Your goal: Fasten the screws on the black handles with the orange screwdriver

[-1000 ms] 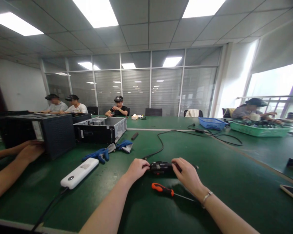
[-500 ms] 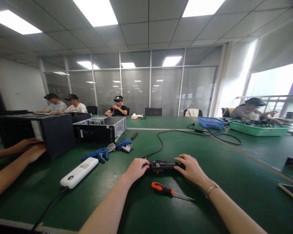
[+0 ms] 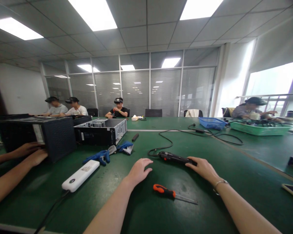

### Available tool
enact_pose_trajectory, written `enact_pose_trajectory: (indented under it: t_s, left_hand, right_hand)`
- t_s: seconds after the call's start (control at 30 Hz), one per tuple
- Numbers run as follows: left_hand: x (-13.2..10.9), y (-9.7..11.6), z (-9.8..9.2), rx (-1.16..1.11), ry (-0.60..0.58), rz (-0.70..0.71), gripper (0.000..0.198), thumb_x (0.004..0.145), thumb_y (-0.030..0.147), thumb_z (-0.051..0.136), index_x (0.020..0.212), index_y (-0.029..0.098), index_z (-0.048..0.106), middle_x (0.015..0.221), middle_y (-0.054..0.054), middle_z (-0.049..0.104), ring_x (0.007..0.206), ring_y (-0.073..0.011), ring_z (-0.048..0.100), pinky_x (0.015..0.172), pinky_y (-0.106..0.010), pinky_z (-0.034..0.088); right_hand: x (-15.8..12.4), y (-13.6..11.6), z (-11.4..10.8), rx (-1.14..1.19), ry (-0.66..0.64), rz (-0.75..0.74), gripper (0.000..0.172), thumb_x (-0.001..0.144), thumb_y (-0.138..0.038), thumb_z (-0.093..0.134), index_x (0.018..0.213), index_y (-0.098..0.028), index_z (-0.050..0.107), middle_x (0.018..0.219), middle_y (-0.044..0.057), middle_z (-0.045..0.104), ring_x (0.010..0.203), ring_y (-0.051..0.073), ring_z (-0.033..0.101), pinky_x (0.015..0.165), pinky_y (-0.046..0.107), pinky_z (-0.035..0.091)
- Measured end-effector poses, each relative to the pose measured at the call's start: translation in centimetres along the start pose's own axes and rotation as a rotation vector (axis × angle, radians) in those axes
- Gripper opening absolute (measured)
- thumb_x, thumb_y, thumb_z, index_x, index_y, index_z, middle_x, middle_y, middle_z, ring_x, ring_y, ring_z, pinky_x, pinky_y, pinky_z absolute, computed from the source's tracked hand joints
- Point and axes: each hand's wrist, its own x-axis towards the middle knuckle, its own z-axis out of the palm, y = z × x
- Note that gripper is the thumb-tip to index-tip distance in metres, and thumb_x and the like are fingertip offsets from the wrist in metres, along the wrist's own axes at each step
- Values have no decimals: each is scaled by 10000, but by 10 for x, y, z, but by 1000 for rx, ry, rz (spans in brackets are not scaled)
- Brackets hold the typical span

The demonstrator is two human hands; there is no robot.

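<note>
A black corded electric screwdriver (image 3: 174,158) lies slightly slanted on the green table, its cord leaving from the left end. My right hand (image 3: 202,168) has its fingers closed round the right end of it, hiding that tip. To the left, my left hand (image 3: 139,170) is apart from the tool, with thumb and fingers spread and nothing between them. Nearer to me, between my arms, rests a screwdriver (image 3: 164,190) with an orange and black handle, its metal shaft pointing right.
At left are a white power strip (image 3: 81,176), blue gloves (image 3: 100,157), a black computer case (image 3: 61,136) with a co-worker's hands at it, and an open chassis (image 3: 97,134). A blue basket (image 3: 212,123) and green basket (image 3: 258,129) stand back right. Other people sit round the table.
The electric screwdriver has shifted away from me and to the right, and is now slanted. My left hand has let go of its left end and opened; my right hand moved right with it.
</note>
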Motion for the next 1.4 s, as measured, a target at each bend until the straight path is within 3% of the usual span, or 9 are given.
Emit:
enact_pose_trajectory:
  t_s: [0.37, 0.53, 0.77, 1.07, 1.23, 1.4]
  left_hand:
    - [-2, -9, 10, 31, -66, 61, 240, 845, 253, 617, 1068, 194, 683, 1127, -59, 672, 1063, -201, 586, 977, -327, 421]
    - [-1, -8, 10, 28, -99, 71, 222, 842, 245, 618, 1044, 190, 691, 1107, -61, 681, 1049, -206, 594, 969, -329, 423]
    - [2, -7, 10, 32, -139, 86, 188, 838, 225, 615, 1000, 189, 704, 1062, -53, 699, 1016, -198, 615, 948, -309, 435]
    - [1, -8, 9, 49, -162, 86, 197, 856, 236, 581, 1007, 194, 701, 1027, -49, 706, 969, -194, 632, 912, -305, 457]
    - [0, -7, 9, 38, -156, 88, 200, 857, 232, 579, 1008, 191, 702, 1020, -50, 707, 953, -191, 636, 907, -300, 455]
    - [0, -6, 9, 36, -147, 88, 194, 848, 225, 587, 995, 182, 707, 995, -52, 711, 933, -190, 640, 878, -286, 464]
  right_hand:
    - [-3, 128, -11, -286, 283, 575, 521, 817, -585, 387, 1039, -210, 672, 912, 224, 659, 863, 407, 617, 617, 502, 410]
    - [-11, 164, -25, -331, 349, 590, 539, 768, -598, 442, 957, -165, 701, 951, 315, 598, 912, 474, 566, 567, 529, 358]
    - [-11, 164, -31, -314, 272, 599, 525, 813, -566, 376, 939, -174, 701, 954, 280, 613, 887, 424, 588, 620, 533, 385]
    - [-8, 153, -30, -428, 393, 545, 426, 849, -502, 369, 899, -216, 681, 1006, 155, 639, 949, 375, 555, 767, 528, 378]
    - [-6, 153, -29, -469, 449, 529, 468, 852, -520, 340, 932, -212, 683, 975, 158, 651, 930, 375, 565, 761, 509, 388]
    - [-5, 175, -20, -365, 400, 571, 552, 833, -558, 311, 984, -182, 686, 901, 209, 651, 874, 418, 590, 683, 558, 404]
